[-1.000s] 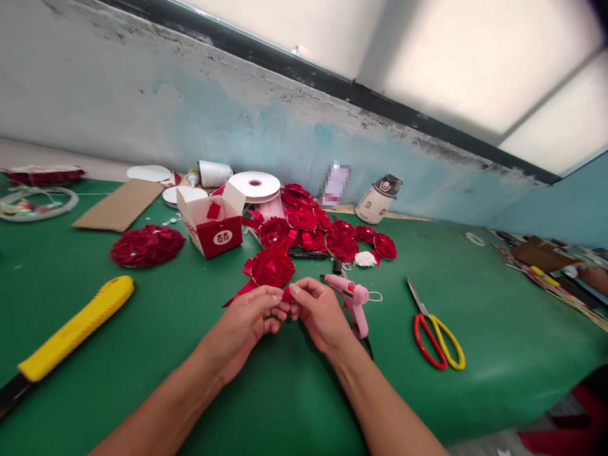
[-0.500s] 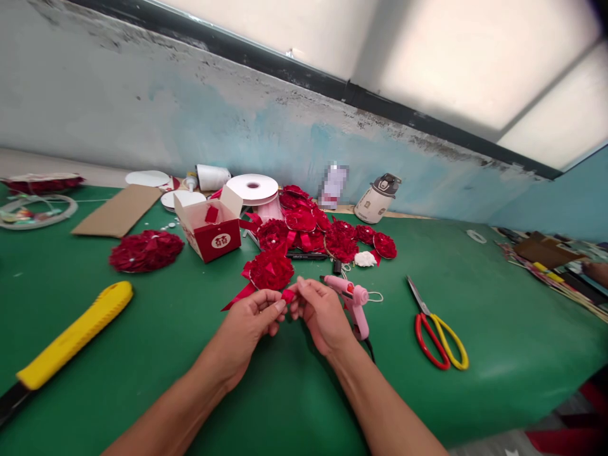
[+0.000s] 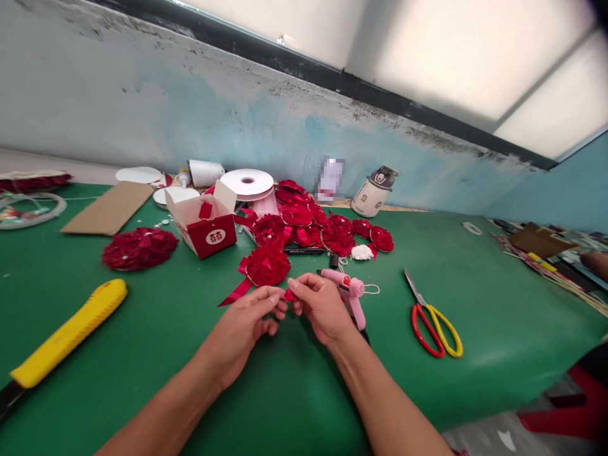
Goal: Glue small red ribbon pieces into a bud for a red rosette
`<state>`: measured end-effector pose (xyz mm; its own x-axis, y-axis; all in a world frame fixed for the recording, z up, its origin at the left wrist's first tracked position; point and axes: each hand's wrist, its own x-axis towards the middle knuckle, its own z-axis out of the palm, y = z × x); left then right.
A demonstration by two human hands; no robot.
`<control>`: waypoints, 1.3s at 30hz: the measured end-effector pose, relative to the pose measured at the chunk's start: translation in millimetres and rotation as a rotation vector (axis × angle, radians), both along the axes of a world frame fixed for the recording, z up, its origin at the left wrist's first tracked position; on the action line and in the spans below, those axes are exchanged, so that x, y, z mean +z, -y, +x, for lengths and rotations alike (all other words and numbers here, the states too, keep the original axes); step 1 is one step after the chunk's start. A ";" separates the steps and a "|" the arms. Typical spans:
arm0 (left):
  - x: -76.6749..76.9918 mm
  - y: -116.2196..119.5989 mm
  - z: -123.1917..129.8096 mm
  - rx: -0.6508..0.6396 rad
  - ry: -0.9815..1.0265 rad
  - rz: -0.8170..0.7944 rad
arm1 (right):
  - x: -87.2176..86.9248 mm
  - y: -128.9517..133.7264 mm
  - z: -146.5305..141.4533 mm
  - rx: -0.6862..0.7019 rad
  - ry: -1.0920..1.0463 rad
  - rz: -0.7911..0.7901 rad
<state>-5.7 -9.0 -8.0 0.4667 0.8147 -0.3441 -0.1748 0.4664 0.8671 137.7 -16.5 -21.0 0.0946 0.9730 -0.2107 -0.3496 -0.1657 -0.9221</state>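
Observation:
A small piece of red ribbon (image 3: 289,295) is pinched between the fingertips of my right hand (image 3: 319,305). My left hand (image 3: 251,320) touches its left side with thumb and forefinger drawn together. Just beyond my hands lies a red fabric flower (image 3: 266,265) with a ribbon tail (image 3: 236,293) pointing left. The pink glue gun (image 3: 349,292) rests right beside my right hand. Farther back is a pile of red flowers (image 3: 304,215), and left of it a red and white box (image 3: 209,236) holds a red piece.
Scissors (image 3: 430,323) lie open on the green table (image 3: 161,342) at the right. A yellow-handled cutter (image 3: 71,332) is at the left, near another red flower (image 3: 139,248). A ribbon spool (image 3: 247,183) and a bottle (image 3: 373,192) stand by the wall.
The ribbon piece has turned and shows less between my fingers. My left fingers have loosened a little around it. The whole view has shifted slightly.

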 end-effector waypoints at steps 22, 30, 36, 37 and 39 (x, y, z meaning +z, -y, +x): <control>-6.8 2.7 5.1 0.123 -0.151 0.099 | -12.1 2.7 -15.2 -0.017 -0.069 -0.005; -9.0 -32.2 -19.5 0.383 -0.057 0.077 | -7.4 -1.0 -13.7 -0.006 0.014 0.026; -22.4 -61.6 -41.9 0.598 -0.168 0.073 | -8.9 0.8 -13.5 0.059 0.102 0.024; -24.4 -63.3 -43.2 0.610 -0.219 0.118 | -8.9 0.8 -13.0 0.058 0.102 0.029; -27.3 -65.3 -44.8 0.633 -0.310 0.195 | -8.5 0.9 -12.2 0.058 0.104 0.035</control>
<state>-50.5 56.3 -35.4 -0.2090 0.9561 -0.2054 -0.0932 0.1896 0.9774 125.4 -17.3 -29.5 0.0571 0.9841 -0.1683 -0.2424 -0.1498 -0.9585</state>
